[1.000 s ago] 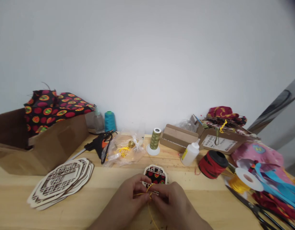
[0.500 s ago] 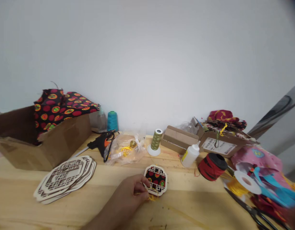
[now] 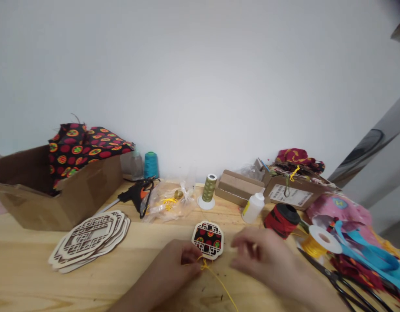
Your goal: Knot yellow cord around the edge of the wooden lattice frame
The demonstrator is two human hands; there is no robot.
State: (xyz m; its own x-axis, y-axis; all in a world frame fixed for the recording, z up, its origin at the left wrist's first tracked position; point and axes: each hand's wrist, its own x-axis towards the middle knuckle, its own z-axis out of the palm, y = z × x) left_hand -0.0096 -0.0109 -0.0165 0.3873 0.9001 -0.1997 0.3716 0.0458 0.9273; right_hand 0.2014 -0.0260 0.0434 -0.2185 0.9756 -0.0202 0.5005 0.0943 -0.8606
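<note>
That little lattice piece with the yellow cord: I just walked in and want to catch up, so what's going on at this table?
A person sits at a wooden table crowded with craft supplies. Their left hand pinches a yellow cord at the lower edge of a small wooden lattice ornament backed with patterned fabric. Their right hand, blurred, hovers just right of the ornament, not clearly holding anything. A stack of lattice cutouts lies to the left, scissors to the right.

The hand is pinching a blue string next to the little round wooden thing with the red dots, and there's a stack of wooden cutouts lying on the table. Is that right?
Nearly. The string is yellow, not blue, as the head view shows. The left hand pinches it beside the little round wooden piece with the red-dotted cloth, and the stack of wooden cutouts does lie flat on the table.
</note>
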